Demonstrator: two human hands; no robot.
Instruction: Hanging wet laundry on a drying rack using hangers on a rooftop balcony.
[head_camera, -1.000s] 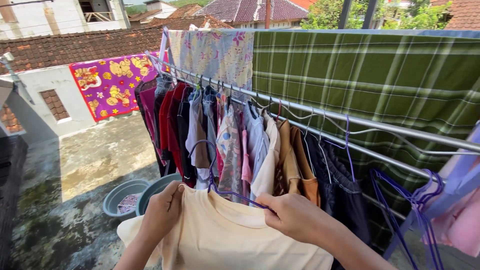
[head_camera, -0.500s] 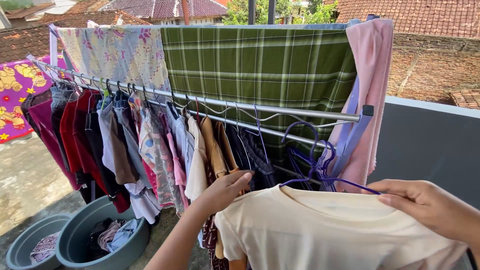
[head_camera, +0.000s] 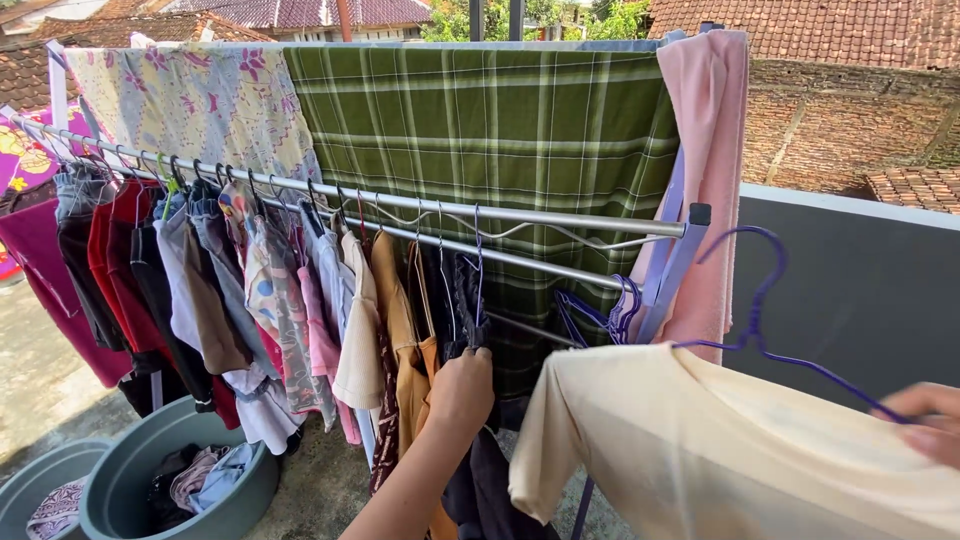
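A cream T-shirt (head_camera: 720, 450) hangs on a purple hanger (head_camera: 760, 300), whose hook is lifted near the rack's right end. My right hand (head_camera: 930, 420) holds the hanger and shirt at the right edge of the view. My left hand (head_camera: 462, 385) reaches into the row of hung clothes (head_camera: 300, 300) and presses against a dark garment (head_camera: 465, 300) on the lower metal rail (head_camera: 500, 258).
A green plaid cloth (head_camera: 500, 130), a floral cloth (head_camera: 190, 100) and a pink towel (head_camera: 715, 150) drape over the rack's top. Spare purple hangers (head_camera: 600, 310) hang at the rail's right end. Two grey basins (head_camera: 180, 480) with laundry sit on the floor at the left.
My left hand let go of the cream shirt and moved to the dark garment on the rail. The shirt on its hanger shifted right and its hook rose.
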